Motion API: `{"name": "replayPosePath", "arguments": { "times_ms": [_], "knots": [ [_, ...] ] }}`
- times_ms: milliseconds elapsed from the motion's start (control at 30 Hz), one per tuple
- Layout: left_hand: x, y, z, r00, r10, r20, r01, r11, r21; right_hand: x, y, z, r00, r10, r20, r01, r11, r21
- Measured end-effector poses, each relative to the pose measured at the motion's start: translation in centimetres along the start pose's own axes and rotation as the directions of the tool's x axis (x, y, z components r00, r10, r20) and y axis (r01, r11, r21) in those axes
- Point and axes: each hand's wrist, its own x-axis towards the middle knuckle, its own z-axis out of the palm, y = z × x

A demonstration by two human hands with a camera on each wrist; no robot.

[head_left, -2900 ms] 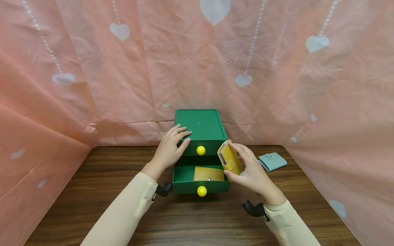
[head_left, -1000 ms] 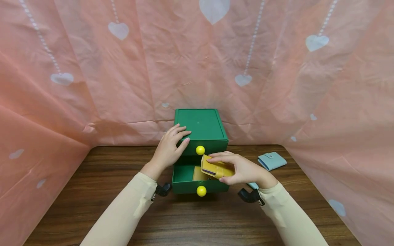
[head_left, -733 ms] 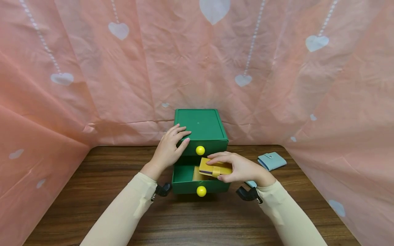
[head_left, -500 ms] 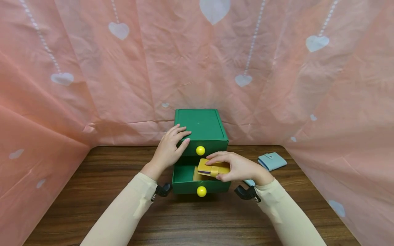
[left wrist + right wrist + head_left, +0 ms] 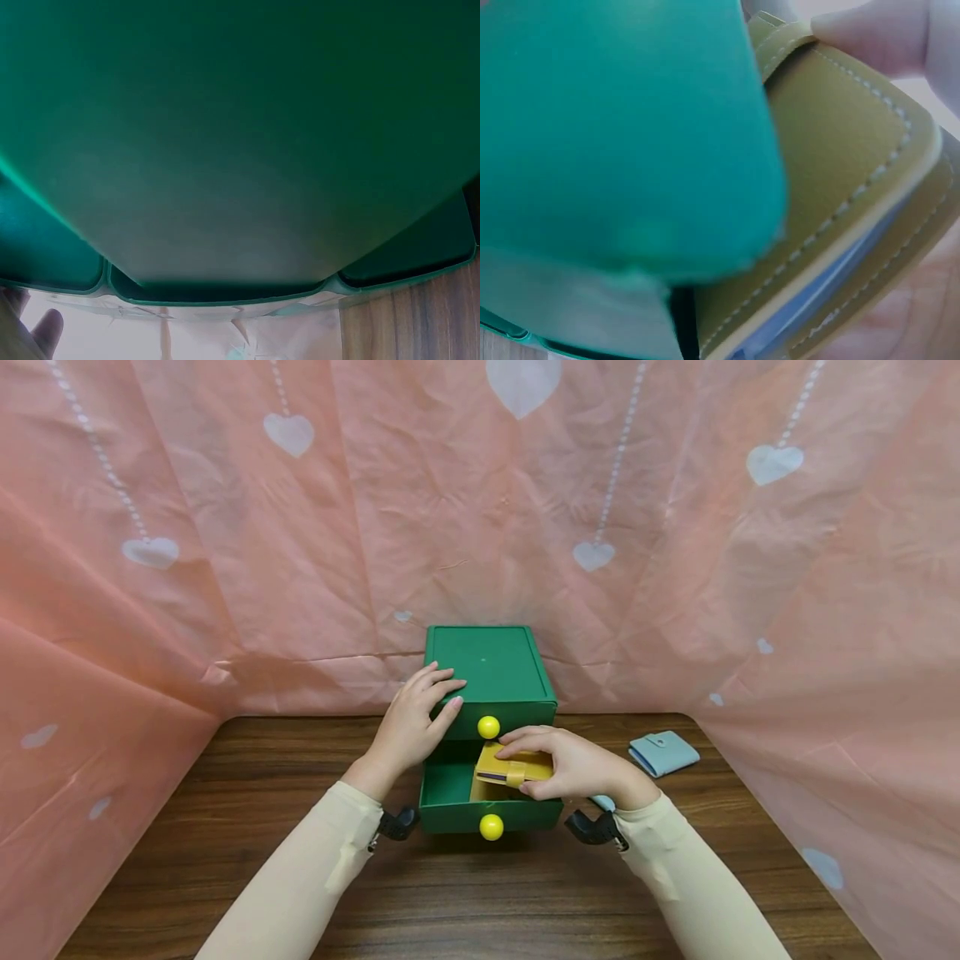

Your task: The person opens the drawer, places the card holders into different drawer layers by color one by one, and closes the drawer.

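My right hand [image 5: 573,767] pinches a yellow card holder [image 5: 491,762] by its right end, holding it low over the pulled-out lower drawer [image 5: 453,817]. Its strap faces forward. In the right wrist view the card holder [image 5: 832,142] shows stitched edges and clear sleeves inside, with my thumb on its strap side. Another yellow holder [image 5: 478,787] lies in the drawer, mostly hidden beneath. My left hand [image 5: 415,718] rests on the front left edge of the green drawer cabinet [image 5: 491,652], its fingers spread over the top.
The upper drawer, with a yellow knob [image 5: 488,727], is closed. A light blue card holder [image 5: 664,753] lies on the wooden table at the right. Another light blue item [image 5: 602,802] is partly hidden behind my right wrist. Pink curtain [image 5: 337,527] surrounds the table.
My right hand has brought the yellow card holder left over the lower drawer, turning it from upright to nearly flat. My left hand has stayed in place.
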Motion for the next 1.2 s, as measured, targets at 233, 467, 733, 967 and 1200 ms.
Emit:
{"name": "replayPosePath", "arguments": {
  "times_ms": [233,467,733,967,1200],
  "knots": [
    [0.0,0.1,-0.1,1.0,-0.003,0.0,0.003,1.0,-0.001,0.4,0.0,0.2,1.0,-0.015,-0.001,0.015,1.0,-0.017],
    [0.0,-0.1,0.0,1.0,-0.004,-0.003,0.004,1.0,-0.006,0.8,-0.3,0.6,0.998,-0.05,-0.025,0.049,0.998,-0.049],
    [0.0,-0.1,0.1,1.0,0.009,-0.003,-0.009,1.0,-0.005,0.9,-0.4,1.1,0.991,-0.083,-0.102,0.073,0.992,-0.101],
    [0.0,0.0,0.0,1.0,0.003,0.001,-0.003,1.0,-0.002,0.6,-0.4,0.7,0.986,-0.084,-0.14,0.068,0.991,-0.117],
    [0.0,0.0,0.0,1.0,0.002,-0.001,-0.002,1.0,-0.003,0.3,-1.1,0.3,0.977,-0.091,-0.191,0.071,0.992,-0.107]
  ]
}}
